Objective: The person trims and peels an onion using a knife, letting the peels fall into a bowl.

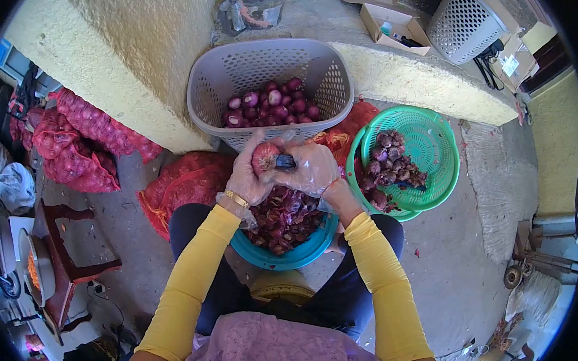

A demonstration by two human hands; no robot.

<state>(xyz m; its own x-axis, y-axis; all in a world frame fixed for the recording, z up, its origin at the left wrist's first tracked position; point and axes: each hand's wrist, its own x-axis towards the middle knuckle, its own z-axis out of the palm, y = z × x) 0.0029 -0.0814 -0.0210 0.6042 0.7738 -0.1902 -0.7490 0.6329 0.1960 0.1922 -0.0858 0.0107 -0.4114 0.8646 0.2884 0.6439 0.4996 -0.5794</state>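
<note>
My left hand (250, 171), in a clear plastic glove, is closed around a red onion (264, 159) with its dry skin still on. My right hand (309, 168), gloved too, grips a short dark piece that looks like a knife (285, 162), held against the onion's side; its blade is hidden. Below both hands, a blue basin (277, 262) between my knees holds a heap of loose onion skins (283, 226). Just beyond the hands stands a grey perforated basket (205, 89) with peeled purple onions (274, 103) in it.
Two stacked green baskets (443, 163) at the right hold small dark onions and skins. Red mesh sacks of onions (186, 181) lie at the left, near a yellow wall (131, 58). A low ledge (408, 72) behind carries an open cardboard box (394, 29) and a white basket (467, 29).
</note>
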